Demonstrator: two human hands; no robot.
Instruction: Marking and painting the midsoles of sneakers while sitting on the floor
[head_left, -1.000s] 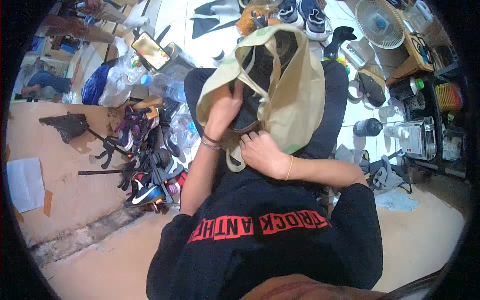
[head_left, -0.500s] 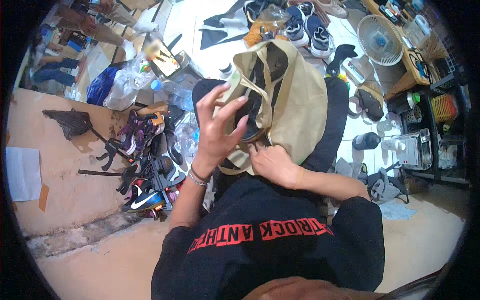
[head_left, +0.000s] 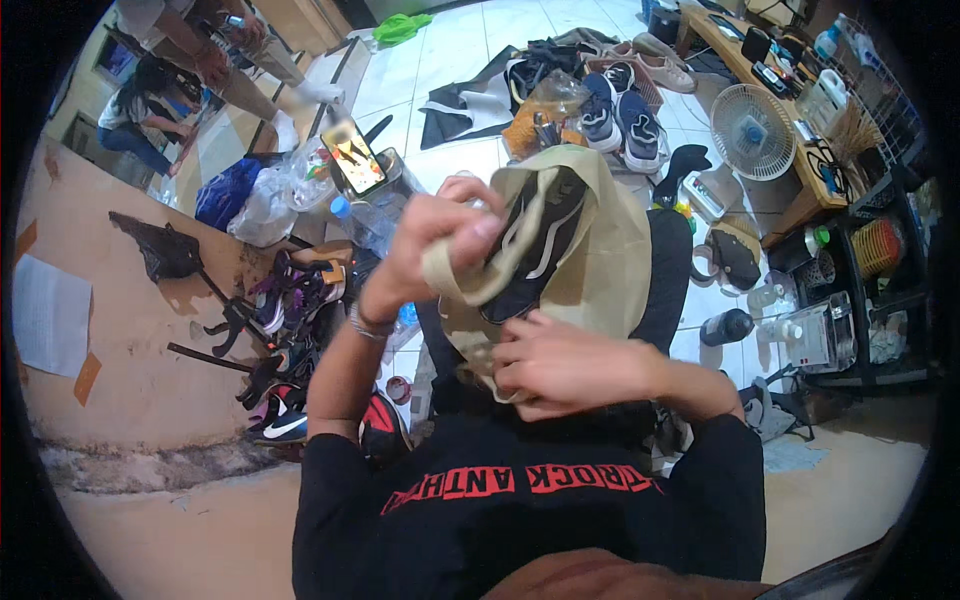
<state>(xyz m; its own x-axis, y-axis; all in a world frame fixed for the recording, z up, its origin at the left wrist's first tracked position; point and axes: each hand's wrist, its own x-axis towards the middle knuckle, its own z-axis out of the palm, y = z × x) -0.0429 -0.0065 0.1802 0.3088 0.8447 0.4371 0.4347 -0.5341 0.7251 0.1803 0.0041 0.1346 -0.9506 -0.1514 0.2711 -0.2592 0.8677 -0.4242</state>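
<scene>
A beige cloth tote bag [head_left: 620, 255] stands in my lap with its mouth open toward me. Inside it shows a black shoe [head_left: 548, 238] with a white curved line on its side; the rest of the shoe is hidden by the cloth. My left hand [head_left: 437, 238] is closed around the bag's handle strap [head_left: 460, 290] and pulls it out to the left. At the bag's near rim, my right hand [head_left: 590, 365] has its fingers curled over the cloth, just below the shoe; its grip is partly hidden.
Sneakers and a brush-like pile [head_left: 540, 130] lie ahead on the tiles. A phone [head_left: 352, 158] leans beyond a plastic bottle [head_left: 365, 225]. Shoes [head_left: 290, 290] crowd the left wall. At right are a fan [head_left: 752, 132], a dark bottle [head_left: 727, 327] and a shelf [head_left: 880, 300]. People are at far left.
My left hand, open with fingers spread before, has closed on the strap and drawn it left. My right hand has shifted slightly down along the rim. More of the black shoe shows.
</scene>
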